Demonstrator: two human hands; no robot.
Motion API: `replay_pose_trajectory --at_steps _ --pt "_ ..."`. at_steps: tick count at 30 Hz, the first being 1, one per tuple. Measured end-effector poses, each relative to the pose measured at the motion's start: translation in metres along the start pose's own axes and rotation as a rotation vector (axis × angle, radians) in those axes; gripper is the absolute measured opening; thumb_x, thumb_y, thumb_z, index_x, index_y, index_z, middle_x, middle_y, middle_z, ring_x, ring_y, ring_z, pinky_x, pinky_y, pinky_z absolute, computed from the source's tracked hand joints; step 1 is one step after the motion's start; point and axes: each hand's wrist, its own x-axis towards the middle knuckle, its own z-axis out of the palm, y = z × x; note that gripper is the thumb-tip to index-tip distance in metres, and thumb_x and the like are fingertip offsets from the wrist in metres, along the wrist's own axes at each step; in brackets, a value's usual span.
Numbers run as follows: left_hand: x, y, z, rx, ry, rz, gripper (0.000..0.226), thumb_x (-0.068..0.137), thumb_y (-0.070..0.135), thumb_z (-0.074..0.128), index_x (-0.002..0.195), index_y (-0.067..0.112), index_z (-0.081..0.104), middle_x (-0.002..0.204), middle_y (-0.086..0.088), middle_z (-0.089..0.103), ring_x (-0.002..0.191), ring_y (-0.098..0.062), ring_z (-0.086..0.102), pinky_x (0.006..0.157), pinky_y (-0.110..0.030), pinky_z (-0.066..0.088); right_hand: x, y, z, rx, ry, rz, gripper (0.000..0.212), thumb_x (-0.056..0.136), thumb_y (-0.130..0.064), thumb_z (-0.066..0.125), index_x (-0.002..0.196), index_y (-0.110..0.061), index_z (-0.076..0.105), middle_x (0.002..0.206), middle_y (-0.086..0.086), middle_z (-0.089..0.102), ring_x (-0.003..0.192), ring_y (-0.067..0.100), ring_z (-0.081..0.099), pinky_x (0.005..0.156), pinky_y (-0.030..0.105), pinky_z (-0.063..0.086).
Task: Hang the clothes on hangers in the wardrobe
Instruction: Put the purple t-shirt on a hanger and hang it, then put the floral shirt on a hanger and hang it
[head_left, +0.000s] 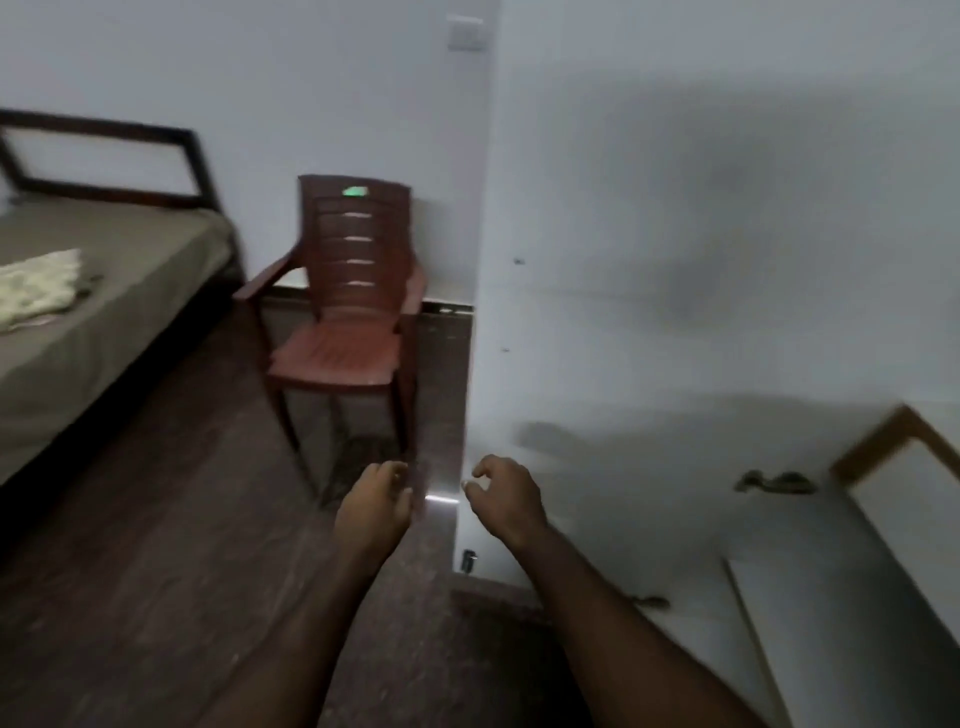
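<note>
A pale patterned garment (39, 286) lies crumpled on the bed (119, 332) at the far left. The white wardrobe (675, 260) fills the right side, its doors closed, with a metal handle (774, 482) low on the right. My left hand (376, 501) and my right hand (506, 493) are stretched forward side by side, low in the middle, near the wardrobe's left edge. Both hold nothing, and their fingers hang loosely curled. No hanger shows. The picture is blurred.
A dark red plastic chair (345, 312) stands against the wall between bed and wardrobe. The bed has a dark frame and a brown sheet. Dark floor (156, 571) stretches below my arms. A wood-framed panel (904, 467) shows at the lower right. A switch plate (466, 32) sits high on the wall.
</note>
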Motion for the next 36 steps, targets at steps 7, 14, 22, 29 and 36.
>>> replay_pose_trajectory --at_steps 7,14,22,29,36 --pt "0.019 -0.021 -0.057 -0.010 0.184 0.016 0.030 0.088 0.025 0.061 0.117 0.022 0.064 0.111 0.003 0.063 0.102 -0.016 0.062 0.085 -0.031 0.049 0.030 -0.099 0.057 -0.091 -0.138 -0.191 0.020 0.087 -0.033 0.059 0.072 -0.020 0.059 0.082 0.001 0.070 0.084 0.024 0.065 0.067 0.032 0.044" --pt "0.042 -0.098 -0.101 0.142 0.216 -0.157 0.028 0.089 0.025 0.059 0.117 0.021 0.062 0.113 0.002 0.060 0.102 -0.017 0.059 0.085 -0.035 0.049 0.065 -0.161 0.141 -0.123 -0.348 -0.353 0.017 0.089 -0.035 0.058 0.089 -0.020 0.066 0.092 0.001 0.072 0.094 0.025 0.066 0.084 0.038 0.053" --pt "0.107 -0.137 -0.119 0.219 0.165 -0.307 0.031 0.093 0.025 0.057 0.123 0.020 0.060 0.117 0.001 0.059 0.103 -0.017 0.060 0.086 -0.036 0.050 0.131 -0.200 0.186 -0.195 -0.472 -0.481 0.019 0.093 -0.035 0.056 0.078 -0.024 0.052 0.092 0.006 0.069 0.093 0.029 0.065 0.082 0.041 0.052" --pt "0.161 -0.162 -0.138 0.250 0.192 -0.382 0.030 0.092 0.025 0.059 0.120 0.017 0.061 0.113 -0.002 0.061 0.100 -0.020 0.060 0.084 -0.035 0.050 0.185 -0.235 0.213 -0.204 -0.506 -0.538 0.016 0.094 -0.035 0.057 0.084 -0.023 0.055 0.098 0.008 0.070 0.097 0.030 0.064 0.075 0.035 0.047" --pt "0.223 -0.210 -0.160 0.229 0.243 -0.412 0.028 0.091 0.022 0.060 0.118 0.015 0.063 0.110 -0.004 0.062 0.096 -0.021 0.061 0.083 -0.036 0.050 0.242 -0.291 0.256 -0.240 -0.542 -0.612 0.016 0.093 -0.033 0.057 0.081 -0.023 0.056 0.092 0.006 0.069 0.091 0.028 0.065 0.075 0.038 0.052"
